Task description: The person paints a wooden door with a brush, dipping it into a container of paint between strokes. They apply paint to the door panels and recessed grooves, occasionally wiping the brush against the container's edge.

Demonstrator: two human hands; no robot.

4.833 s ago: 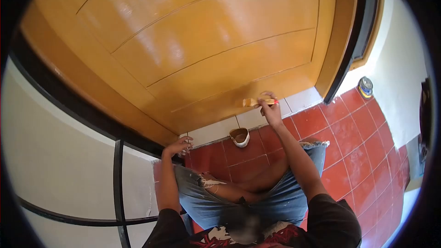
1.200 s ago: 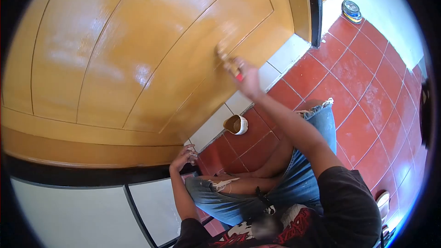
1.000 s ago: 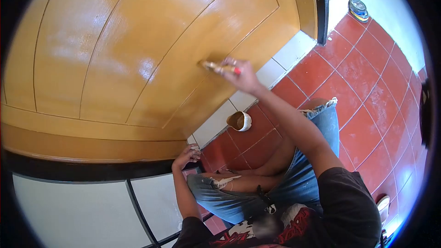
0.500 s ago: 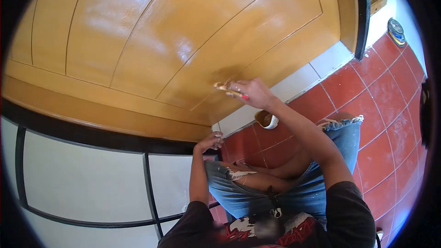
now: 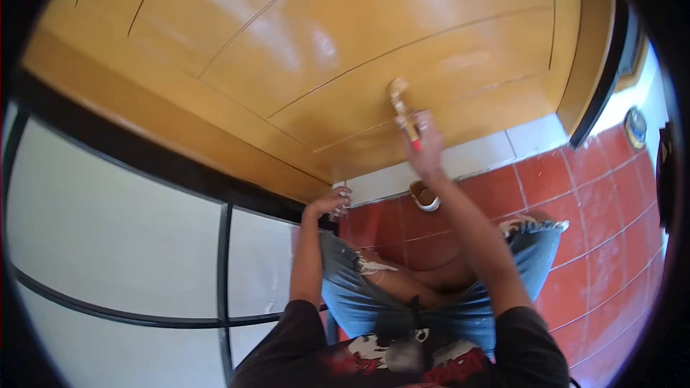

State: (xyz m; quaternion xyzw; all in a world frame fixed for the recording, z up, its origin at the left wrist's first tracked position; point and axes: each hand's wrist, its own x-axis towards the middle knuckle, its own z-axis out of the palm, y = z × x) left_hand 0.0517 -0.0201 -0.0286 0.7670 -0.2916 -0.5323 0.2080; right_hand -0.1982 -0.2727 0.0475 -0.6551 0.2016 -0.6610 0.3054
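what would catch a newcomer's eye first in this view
Probably the big glossy yellow-orange door across the top. Next, the red-tipped brush in the right hand, held against the door's lower part. Below, a white cup with brownish contents stands on the red tiled floor.

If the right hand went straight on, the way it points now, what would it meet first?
Most likely the yellow-brown door: the right hand points toward its lower part. The brush in its grip leads, tip at or very near the surface; whether they touch is unclear.
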